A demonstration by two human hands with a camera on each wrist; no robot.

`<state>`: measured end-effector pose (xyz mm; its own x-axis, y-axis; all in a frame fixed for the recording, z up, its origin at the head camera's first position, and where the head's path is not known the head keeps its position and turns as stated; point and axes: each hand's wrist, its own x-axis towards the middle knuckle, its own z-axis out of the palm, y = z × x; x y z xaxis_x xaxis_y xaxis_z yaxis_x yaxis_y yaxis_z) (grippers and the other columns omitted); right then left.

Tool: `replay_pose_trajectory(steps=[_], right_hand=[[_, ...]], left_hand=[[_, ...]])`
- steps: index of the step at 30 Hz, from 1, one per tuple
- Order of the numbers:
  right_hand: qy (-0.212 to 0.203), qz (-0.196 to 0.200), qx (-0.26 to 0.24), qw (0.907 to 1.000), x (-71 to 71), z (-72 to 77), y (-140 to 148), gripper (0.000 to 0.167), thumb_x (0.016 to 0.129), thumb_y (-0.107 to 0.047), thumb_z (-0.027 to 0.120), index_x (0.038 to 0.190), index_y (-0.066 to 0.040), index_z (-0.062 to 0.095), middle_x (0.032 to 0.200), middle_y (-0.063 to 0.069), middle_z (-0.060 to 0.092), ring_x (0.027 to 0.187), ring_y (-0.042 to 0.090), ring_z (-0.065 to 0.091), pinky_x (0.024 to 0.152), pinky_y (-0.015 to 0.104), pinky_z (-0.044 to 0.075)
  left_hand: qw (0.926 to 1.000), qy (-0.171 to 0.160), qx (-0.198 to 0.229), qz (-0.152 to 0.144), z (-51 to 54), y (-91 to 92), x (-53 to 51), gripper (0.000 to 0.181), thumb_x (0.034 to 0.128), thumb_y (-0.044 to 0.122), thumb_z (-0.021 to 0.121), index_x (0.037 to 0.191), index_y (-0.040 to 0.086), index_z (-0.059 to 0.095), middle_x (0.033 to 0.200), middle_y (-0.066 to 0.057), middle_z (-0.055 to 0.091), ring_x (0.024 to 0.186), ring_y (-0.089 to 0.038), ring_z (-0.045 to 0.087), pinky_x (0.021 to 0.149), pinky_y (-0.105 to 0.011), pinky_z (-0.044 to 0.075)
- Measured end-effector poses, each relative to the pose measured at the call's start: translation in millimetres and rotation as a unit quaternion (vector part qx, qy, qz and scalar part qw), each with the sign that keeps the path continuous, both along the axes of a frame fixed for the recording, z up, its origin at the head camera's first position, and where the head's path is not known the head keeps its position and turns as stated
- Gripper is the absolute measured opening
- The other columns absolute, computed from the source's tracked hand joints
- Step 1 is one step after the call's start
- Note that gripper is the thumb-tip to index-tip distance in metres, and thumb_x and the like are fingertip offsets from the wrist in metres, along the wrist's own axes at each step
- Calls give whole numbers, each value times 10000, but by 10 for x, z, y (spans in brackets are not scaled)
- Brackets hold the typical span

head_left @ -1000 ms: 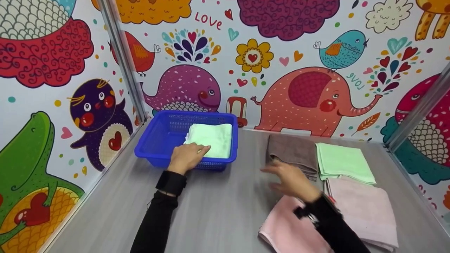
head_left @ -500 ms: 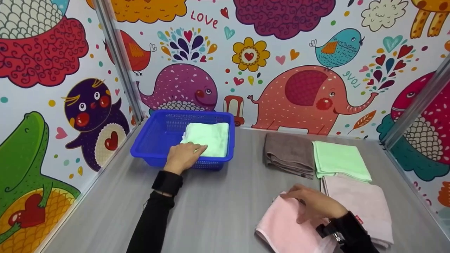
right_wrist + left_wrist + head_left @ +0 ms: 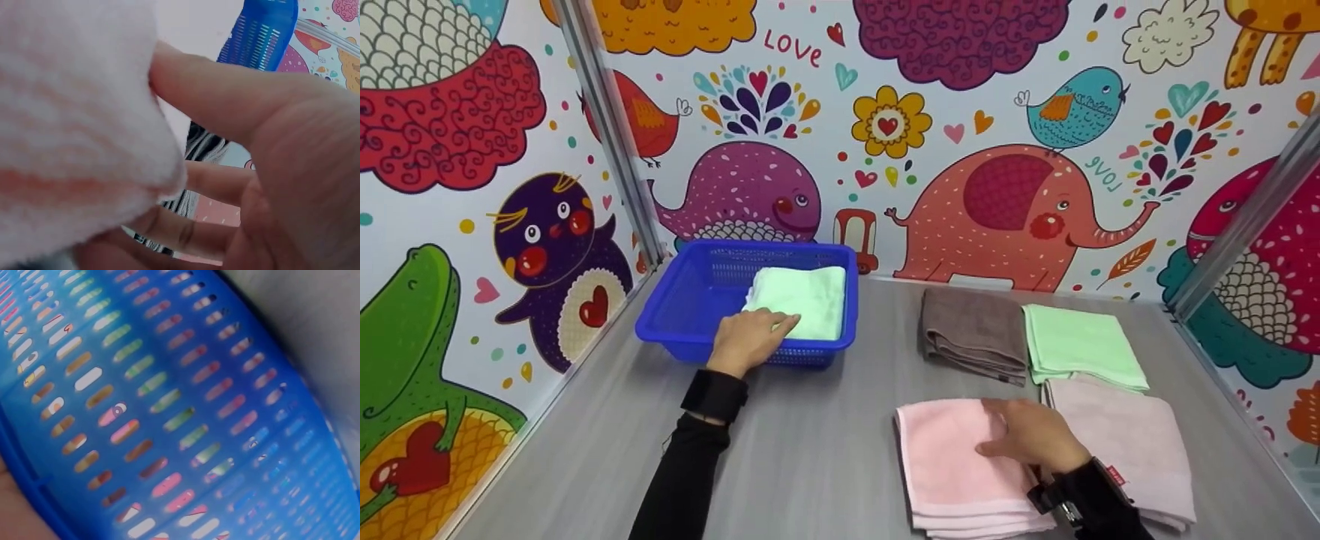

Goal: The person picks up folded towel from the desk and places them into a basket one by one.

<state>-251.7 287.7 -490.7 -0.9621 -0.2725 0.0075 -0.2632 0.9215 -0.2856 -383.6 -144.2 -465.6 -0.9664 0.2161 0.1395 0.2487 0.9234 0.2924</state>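
A blue plastic basket (image 3: 675,335) stands at the back left, with a folded pale green towel (image 3: 804,300) in its right part. My left hand (image 3: 748,341) grips the basket's front rim; its fingertips are hidden inside. The left wrist view is filled by the basket's slotted wall (image 3: 135,405). Near the front right, my right hand (image 3: 1033,436) holds a folded pink towel (image 3: 952,457) by its right side. The thumb (image 3: 208,90) lies over the pink cloth (image 3: 73,101) and the other fingers are beneath it. Several layered edges show along the towel's front.
To the right lie a folded brown towel (image 3: 973,330), a second green towel (image 3: 1084,346) and a paler pink towel (image 3: 1132,442) with a red tag. Walls with printed animals and metal posts (image 3: 619,142) bound the grey table (image 3: 810,457).
My right hand has come down from near the brown towel and taken hold of the pink towel. That towel has turned from its slant and now lies squarer. The left hand stays at the basket.
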Motion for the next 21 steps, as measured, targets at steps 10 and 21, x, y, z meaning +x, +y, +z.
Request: replay_pose_trajectory(steps=[10,21], right_hand=[[441,-342,586,9967,9,-114,-358,683,748,-565,842,1187,-59,708,946,158,758,838,382,717,665,529,557],[751,-30,277,9968,-27,-175,-856,530,771,-529,842,945,-57,674,744,79,669,698,302,660,640,505,547]], left_hand=[[9995,304,38,27,-12,-7,28,610,1050,634,380,1337,215,717,1269,-106,737,1141,-382,698,929,-584,541],[9843,1708,399,-202,-66,62,14,402,1053,457,537,1283,196,739,1203,-71,737,1110,-327,684,912,-535,542]])
